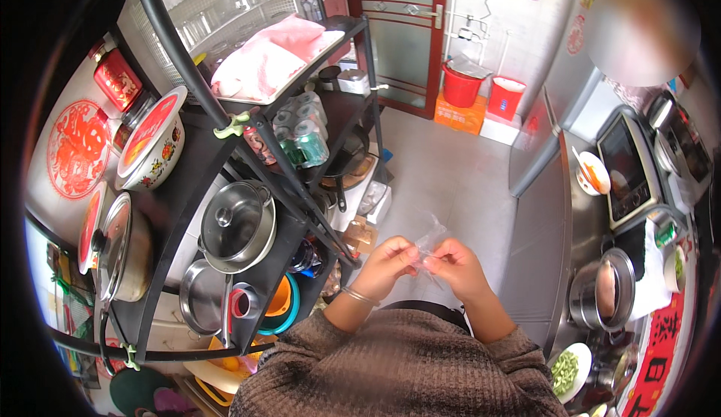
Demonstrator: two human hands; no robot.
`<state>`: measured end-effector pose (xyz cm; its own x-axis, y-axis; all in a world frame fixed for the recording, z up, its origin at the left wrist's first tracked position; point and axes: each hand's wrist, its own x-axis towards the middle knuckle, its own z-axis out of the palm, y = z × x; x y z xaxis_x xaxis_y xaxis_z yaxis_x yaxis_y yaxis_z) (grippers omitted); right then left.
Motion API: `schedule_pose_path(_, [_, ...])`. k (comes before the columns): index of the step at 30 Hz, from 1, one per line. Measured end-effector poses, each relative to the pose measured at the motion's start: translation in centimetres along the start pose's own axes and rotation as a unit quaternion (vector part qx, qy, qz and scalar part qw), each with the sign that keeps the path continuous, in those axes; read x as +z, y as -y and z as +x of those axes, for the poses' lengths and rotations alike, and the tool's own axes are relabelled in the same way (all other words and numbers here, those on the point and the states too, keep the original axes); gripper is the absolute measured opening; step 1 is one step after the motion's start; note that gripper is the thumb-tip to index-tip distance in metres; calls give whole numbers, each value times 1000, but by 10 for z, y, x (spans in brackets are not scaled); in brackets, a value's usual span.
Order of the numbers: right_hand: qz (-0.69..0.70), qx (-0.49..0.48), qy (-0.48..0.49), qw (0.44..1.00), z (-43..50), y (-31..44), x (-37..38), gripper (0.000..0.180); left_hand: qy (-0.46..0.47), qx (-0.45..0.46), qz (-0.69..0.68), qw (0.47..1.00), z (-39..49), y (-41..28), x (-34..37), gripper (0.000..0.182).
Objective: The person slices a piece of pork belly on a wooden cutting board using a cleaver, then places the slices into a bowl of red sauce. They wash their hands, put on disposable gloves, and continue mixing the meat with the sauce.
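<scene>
Both hands are close together in front of my body, above the grey tiled floor. My left hand [388,268] pinches one side of a thin clear plastic bag [432,233] between thumb and fingers. The opposite side is pinched by my right hand [457,268]. Part of the crumpled film stands up beyond the fingertips, and a little hangs below them. A metal bangle [361,296] circles the left wrist. Whether anything lies inside the film cannot be told.
Black shelving [169,237] with lidded pots and a pan stands at left. Along the right runs a metal counter [580,214] with a bowl, a steel pot [600,290] and a plate of cut green vegetables [572,369]. Red buckets [463,87] stand near the door.
</scene>
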<state>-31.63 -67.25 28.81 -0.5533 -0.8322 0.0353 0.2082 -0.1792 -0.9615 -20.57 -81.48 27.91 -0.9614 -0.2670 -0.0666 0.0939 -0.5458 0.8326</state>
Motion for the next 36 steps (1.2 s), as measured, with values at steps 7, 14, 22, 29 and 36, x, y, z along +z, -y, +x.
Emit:
schedule_pose_path(7, [217,6,176,960,42,80,-23,10,70,148,-42,986,11,-74,24,4])
schedule_pose_path(14, [143,27,333,932,154,155,-97,11,68,291,115,947,96,-127,59,10])
schedule_pose_path(22, [-111,-214,257,936,415,180,-157,12,-235,204,292,904,191,-110,36,12])
schedule_pose_path(29, [-180,-294,247,906,660,272,-48,34,-501,167,287,799,189,-60,20,9])
schedule_pose_path(36, [-176,-348,235,890,739,359,81,70,-634,247,143,719,185,-42,-16,12])
